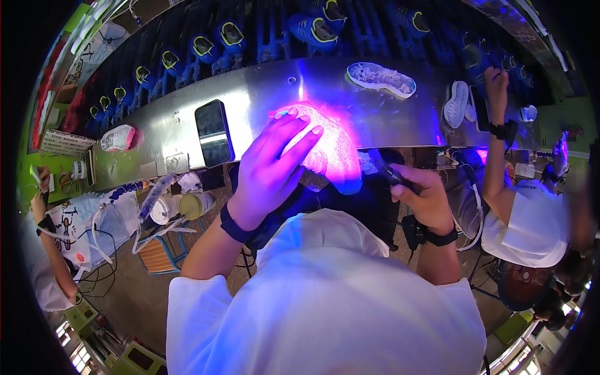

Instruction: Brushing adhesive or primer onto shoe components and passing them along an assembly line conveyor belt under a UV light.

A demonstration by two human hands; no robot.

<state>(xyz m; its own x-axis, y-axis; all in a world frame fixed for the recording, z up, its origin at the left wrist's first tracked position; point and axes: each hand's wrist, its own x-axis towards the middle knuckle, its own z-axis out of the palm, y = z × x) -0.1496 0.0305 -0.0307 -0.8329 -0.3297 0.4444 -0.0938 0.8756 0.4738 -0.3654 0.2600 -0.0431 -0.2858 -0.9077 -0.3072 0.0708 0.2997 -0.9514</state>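
Under a bright pink-violet glow, a shoe is held at the edge of the metal bench. Its lower end looks blue, while glare hides most of its detail. My left hand is closed over its left side, fingers lying across the top. To the right of the shoe, my right hand is wrapped round a dark-handled tool. The tool's pale end is close to the shoe's side; its exact kind and whether it touches are unclear. A white shoe sole lies beyond the shoe on the bench.
A black phone lies on the metal bench, left of my hands. Blue shoes stand on the dark roller conveyor behind. More soles lie at both sides. A co-worker's arm reaches over at right; tubs stand at left.
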